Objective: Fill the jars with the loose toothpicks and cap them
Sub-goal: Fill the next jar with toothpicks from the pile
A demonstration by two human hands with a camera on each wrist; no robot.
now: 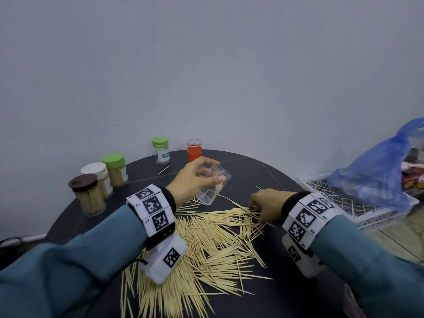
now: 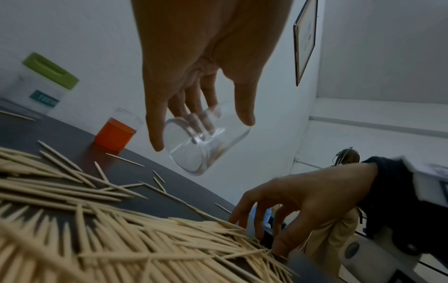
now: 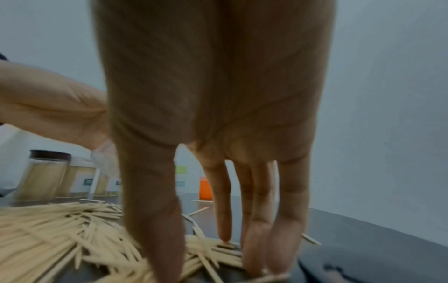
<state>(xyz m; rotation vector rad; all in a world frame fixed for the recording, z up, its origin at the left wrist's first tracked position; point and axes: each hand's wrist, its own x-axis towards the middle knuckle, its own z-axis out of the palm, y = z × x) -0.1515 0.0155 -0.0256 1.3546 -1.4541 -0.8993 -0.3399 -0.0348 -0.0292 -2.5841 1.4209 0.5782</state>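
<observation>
My left hand [image 1: 206, 173] grips a clear empty jar [image 1: 212, 187] between thumb and fingers and holds it tilted above the dark round table [image 1: 263, 171]. The left wrist view shows the jar [image 2: 201, 141] clear of the surface. A broad pile of loose toothpicks [image 1: 206, 253] covers the table's middle and front. My right hand [image 1: 263, 210] is at the pile's right edge, where its fingertips [image 3: 254, 264] and thumb press straight down on the toothpicks [image 3: 48, 226]. I see nothing pinched in it.
Three capped jars full of toothpicks stand at the left: brown lid [image 1: 88, 195], white lid [image 1: 97, 175], green lid [image 1: 115, 168]. Near the wall are a labelled green-lidded jar [image 1: 161, 150] and a red-and-clear container [image 1: 194, 150]. A white wire basket [image 1: 344, 203] with a blue bag [image 1: 378, 171] sits right.
</observation>
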